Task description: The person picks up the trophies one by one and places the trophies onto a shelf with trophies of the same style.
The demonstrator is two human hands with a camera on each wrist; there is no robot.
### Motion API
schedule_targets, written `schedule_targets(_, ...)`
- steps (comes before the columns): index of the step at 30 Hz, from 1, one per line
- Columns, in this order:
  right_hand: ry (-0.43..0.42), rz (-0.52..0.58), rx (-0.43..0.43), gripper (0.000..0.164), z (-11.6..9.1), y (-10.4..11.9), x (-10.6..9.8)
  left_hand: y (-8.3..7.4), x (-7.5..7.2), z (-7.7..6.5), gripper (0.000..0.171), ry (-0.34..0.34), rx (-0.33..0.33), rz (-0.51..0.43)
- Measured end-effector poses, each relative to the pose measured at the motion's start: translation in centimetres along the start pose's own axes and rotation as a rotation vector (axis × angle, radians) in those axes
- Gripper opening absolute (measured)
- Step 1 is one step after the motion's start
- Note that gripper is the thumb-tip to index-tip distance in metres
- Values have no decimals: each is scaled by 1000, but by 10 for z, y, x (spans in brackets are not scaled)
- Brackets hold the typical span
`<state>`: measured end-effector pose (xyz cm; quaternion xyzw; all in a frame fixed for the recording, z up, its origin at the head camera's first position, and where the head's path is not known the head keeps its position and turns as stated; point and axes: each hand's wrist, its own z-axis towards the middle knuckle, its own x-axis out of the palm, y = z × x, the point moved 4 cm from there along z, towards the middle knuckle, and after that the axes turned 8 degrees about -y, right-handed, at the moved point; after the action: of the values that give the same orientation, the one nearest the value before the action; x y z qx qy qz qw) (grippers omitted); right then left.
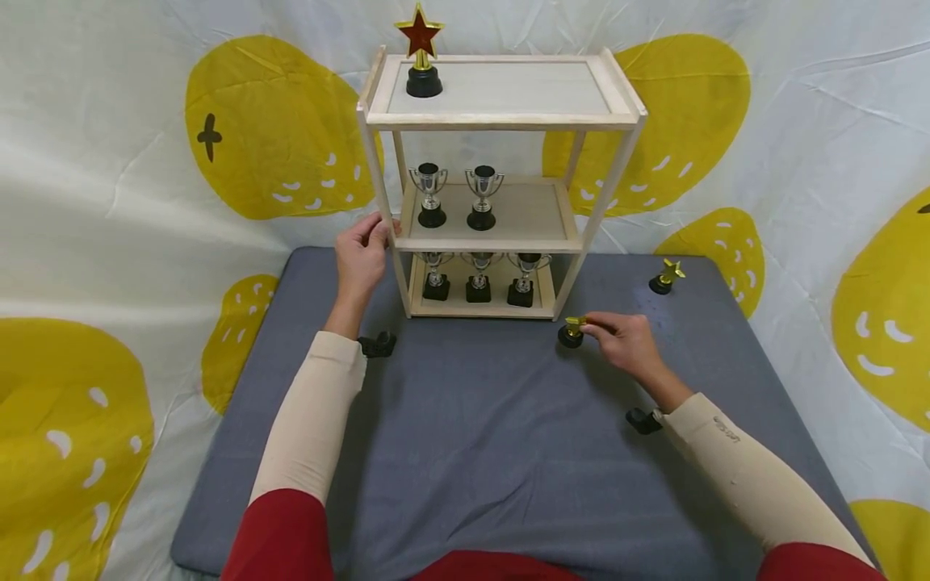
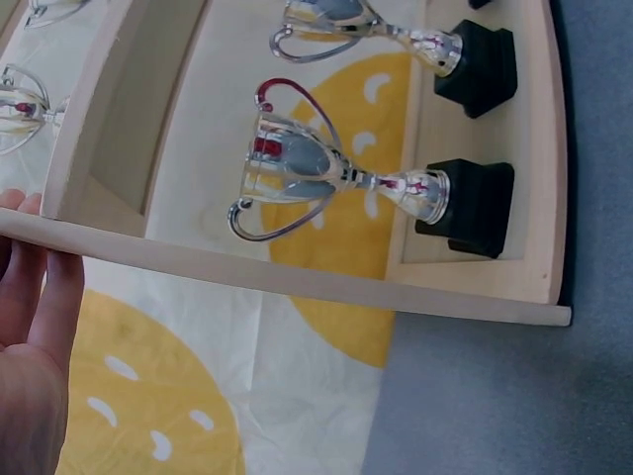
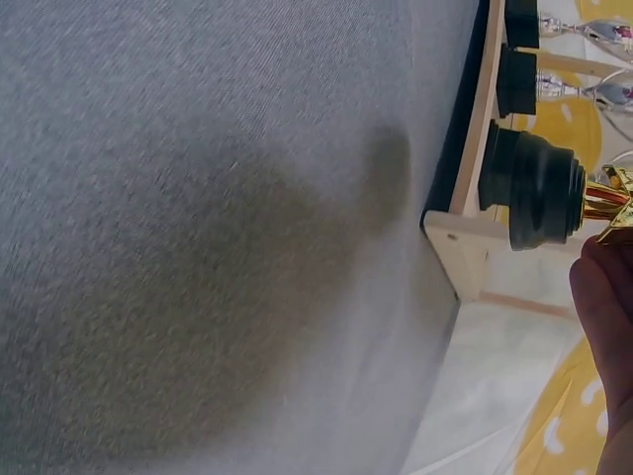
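My right hand [image 1: 623, 343] pinches a small gold star trophy [image 1: 571, 332] by its star, with the round black base hanging down near the shelf's front right corner. In the right wrist view that black base [image 3: 546, 191] shows above the grey surface, apart from its shadow. At the left post of the wooden shelf [image 1: 501, 123], my left hand [image 1: 363, 252] grips the upright at the middle tier, fingers passing behind the post [image 2: 287, 281]. Two silver cup trophies [image 1: 482, 198] stand on the middle tier. Three more silver cups [image 1: 521, 280] stand in a row on the bottom tier.
A red-and-gold star trophy [image 1: 423, 52] stands at the left of the top tier. Another gold star trophy [image 1: 664, 277] stands on the grey padded surface [image 1: 479, 428] at the back right. Patterned white-and-yellow fabric [image 1: 87, 161] hangs behind and beside the surface.
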<state>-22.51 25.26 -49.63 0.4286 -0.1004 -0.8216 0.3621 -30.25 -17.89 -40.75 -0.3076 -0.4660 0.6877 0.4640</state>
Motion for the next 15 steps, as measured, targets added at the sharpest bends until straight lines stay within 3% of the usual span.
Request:
schedule_targets(11,54,33,1,13,3,12,11,1,2,0,29,1,17,24)
schedule_targets(15,74,29,12,13,5,19,16,-17,1,-6,29,10,-5,24)
